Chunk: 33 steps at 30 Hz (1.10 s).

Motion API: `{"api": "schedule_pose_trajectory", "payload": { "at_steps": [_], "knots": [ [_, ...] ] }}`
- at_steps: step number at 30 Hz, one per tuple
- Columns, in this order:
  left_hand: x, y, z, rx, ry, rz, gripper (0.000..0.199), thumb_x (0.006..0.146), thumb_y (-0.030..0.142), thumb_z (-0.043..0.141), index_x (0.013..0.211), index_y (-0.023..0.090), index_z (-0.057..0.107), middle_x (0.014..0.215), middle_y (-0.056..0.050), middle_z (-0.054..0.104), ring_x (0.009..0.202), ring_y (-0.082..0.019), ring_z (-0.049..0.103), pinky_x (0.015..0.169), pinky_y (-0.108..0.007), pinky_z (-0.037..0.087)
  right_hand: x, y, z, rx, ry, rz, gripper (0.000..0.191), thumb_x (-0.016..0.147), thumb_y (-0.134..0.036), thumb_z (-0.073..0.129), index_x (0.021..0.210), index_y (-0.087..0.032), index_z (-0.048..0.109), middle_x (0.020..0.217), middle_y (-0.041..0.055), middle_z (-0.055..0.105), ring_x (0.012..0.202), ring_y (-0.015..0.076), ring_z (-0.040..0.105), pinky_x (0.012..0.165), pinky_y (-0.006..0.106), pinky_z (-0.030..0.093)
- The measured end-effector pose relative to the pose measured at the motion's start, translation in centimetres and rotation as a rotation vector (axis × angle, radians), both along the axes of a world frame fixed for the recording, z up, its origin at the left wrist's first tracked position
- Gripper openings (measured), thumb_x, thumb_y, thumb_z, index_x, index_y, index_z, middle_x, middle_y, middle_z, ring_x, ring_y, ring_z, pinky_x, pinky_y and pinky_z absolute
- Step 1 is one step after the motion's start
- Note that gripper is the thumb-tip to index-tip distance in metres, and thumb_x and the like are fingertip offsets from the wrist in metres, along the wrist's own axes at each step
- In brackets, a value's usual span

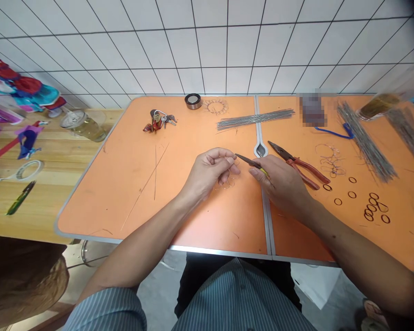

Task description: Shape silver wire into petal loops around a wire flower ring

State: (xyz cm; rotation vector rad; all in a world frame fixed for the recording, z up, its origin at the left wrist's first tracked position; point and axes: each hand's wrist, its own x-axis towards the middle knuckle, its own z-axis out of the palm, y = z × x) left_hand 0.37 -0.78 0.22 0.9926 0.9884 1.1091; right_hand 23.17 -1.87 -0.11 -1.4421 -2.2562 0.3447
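Over the middle of the orange table, my left hand (214,168) pinches a thin wire between thumb and fingers. Faint wire loops (227,183) show just below those fingers; I cannot tell whether they hang from the hand or lie on the table. My right hand (283,177) is closed around small pointed pliers (249,161) with dark jaws and a bit of yellow at the handle. Their tip points left and meets the wire at my left fingertips. Most of the handle is hidden in my palm. Larger red-handled pliers (296,165) lie just beyond my right hand.
A bundle of straight wires (255,119) lies behind my hands, near a tape roll (193,101) and keys (160,120). Dark rings (372,204) and another wire bundle (367,142) are at right. Two loose wires (145,186) cross at left. A metal seam divides the table.
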Motion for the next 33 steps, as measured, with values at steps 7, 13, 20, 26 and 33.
{"api": "schedule_pose_trajectory", "payload": {
  "at_steps": [7, 13, 20, 26, 33],
  "knots": [
    [0.09, -0.08, 0.15, 0.006, 0.005, 0.004, 0.024, 0.084, 0.037, 0.089, 0.091, 0.019, 0.075, 0.075, -0.004, 0.08, 0.046, -0.008, 0.053, 0.043, -0.022, 0.042, -0.04, -0.13, 0.1, 0.043, -0.042, 0.015, 0.038, 0.119, -0.045, 0.046, 0.118, -0.021, 0.074, 0.112, 0.0122, 0.08, 0.11, 0.0304, 0.072, 0.084, 0.039, 0.046],
    [0.18, -0.02, 0.36, 0.005, 0.016, 0.018, 0.025, 0.082, 0.038, 0.088, 0.089, 0.019, 0.075, 0.073, -0.003, 0.079, 0.045, -0.008, 0.051, 0.043, -0.022, 0.04, -0.02, -0.12, 0.19, 0.036, -0.061, 0.019, 0.038, 0.12, -0.045, 0.045, 0.116, -0.021, 0.074, 0.11, 0.0114, 0.079, 0.11, 0.0305, 0.072, 0.086, 0.04, 0.046],
    [0.21, 0.06, 0.21, 0.011, -0.003, 0.011, 0.024, 0.082, 0.037, 0.088, 0.091, 0.019, 0.075, 0.073, -0.004, 0.079, 0.044, -0.008, 0.051, 0.043, -0.023, 0.04, -0.07, -0.08, 0.11, 0.033, -0.053, 0.028, 0.04, 0.12, -0.044, 0.043, 0.117, -0.02, 0.074, 0.105, 0.011, 0.077, 0.106, 0.0296, 0.071, 0.084, 0.039, 0.045],
    [0.31, -0.01, 0.13, -0.008, -0.005, 0.015, 0.028, 0.081, 0.039, 0.09, 0.092, 0.018, 0.075, 0.072, -0.003, 0.079, 0.044, -0.008, 0.051, 0.043, -0.023, 0.04, -0.17, -0.19, 0.54, -0.015, -0.084, 0.015, 0.038, 0.119, -0.042, 0.044, 0.113, -0.02, 0.073, 0.105, 0.0103, 0.077, 0.105, 0.0283, 0.071, 0.081, 0.039, 0.043],
    [0.46, 0.01, 0.27, -0.011, 0.012, 0.031, 0.025, 0.079, 0.037, 0.089, 0.086, 0.017, 0.075, 0.071, -0.004, 0.078, 0.044, -0.008, 0.05, 0.043, -0.022, 0.039, -0.26, -0.23, 0.15, 0.049, -0.092, 0.0, 0.039, 0.119, -0.044, 0.043, 0.111, -0.021, 0.074, 0.1, 0.0094, 0.076, 0.1, 0.0272, 0.07, 0.078, 0.038, 0.042]
  ]
}}
